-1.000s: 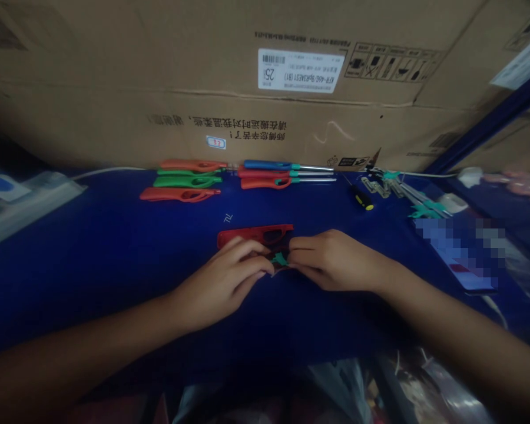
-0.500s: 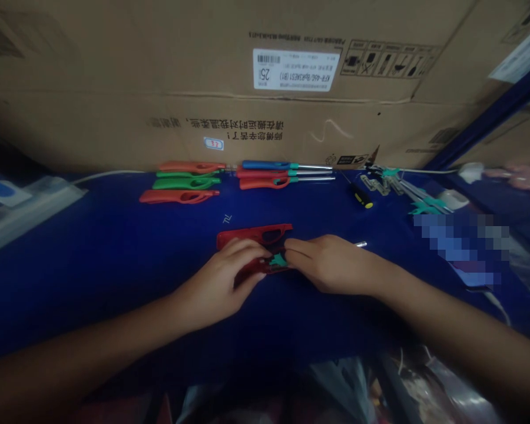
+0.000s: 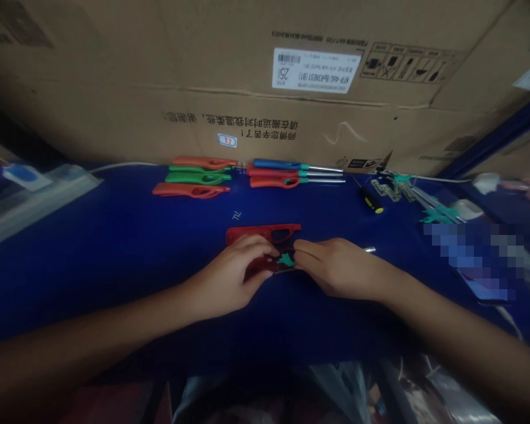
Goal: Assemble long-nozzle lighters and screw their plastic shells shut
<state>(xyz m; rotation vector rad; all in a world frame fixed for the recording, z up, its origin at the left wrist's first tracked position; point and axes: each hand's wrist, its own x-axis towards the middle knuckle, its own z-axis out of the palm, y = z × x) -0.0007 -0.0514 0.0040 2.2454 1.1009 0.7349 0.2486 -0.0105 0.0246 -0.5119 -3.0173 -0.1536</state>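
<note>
Both hands meet at a dark red lighter half-shell low over the blue table. My left hand is closed on its left part, thumb below and fingers above. A green plastic trigger piece sits in the shell. My right hand pinches the right end beside that piece; its fingertips hide what they touch. Past this hand the tip of a metal tube shows. Just behind my hands lies another red half-shell, and two small bent wires rest farther back.
Orange and green lighter shells lie at the back left. Beside them are lighters with metal tubes. A black-yellow screwdriver and green-ended tubes lie to the right, near a blurred-out blue item. A cardboard box walls the back.
The whole view has shifted slightly, so things appear farther right. Both hands keep their grip on the red half-shell, with only slight finger movement.
</note>
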